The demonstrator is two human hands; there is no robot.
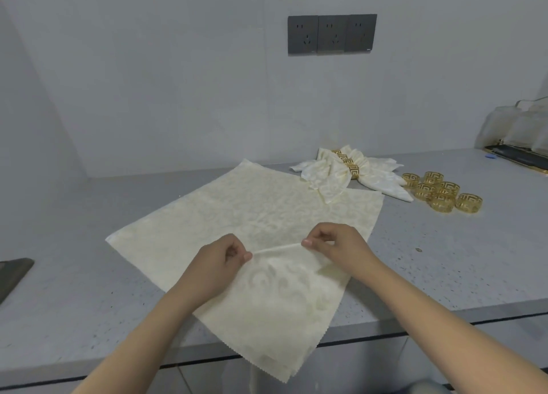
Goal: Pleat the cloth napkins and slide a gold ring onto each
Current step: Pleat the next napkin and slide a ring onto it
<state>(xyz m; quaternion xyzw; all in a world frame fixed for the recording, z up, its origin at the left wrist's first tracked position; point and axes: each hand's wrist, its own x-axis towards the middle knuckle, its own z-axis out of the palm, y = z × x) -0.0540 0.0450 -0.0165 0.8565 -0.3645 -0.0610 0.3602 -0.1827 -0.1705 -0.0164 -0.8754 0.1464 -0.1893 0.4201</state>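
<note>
Nearest the camera, a corner of the cream damask napkin (267,215) hangs over the front edge of the grey speckled surface (89,275), its pinked hem showing. Just beyond, both hands work a raised fold across the cloth: the left hand (218,263) has its grip clamped on the fold's left end, thumb against curled fingers, and the right hand (335,245) pinches the right end in the same way, so a narrow ridge of fabric stands up between them. The rest of the napkin lies flat, spread diagonally toward the wall.

Past its far corner rest the finished napkins (350,172), pleated and fanned, each banded with a gold ring of Greek-key pattern; one fan overlaps the flat napkin's edge. To their right, a cluster of loose gold rings (441,193) sits on the surface, touching one another.

At the left edge lies a dark flat object (14,272). On the wall is a dark triple socket panel (332,34); a small mark at its lower right corner is too small to read.
</note>
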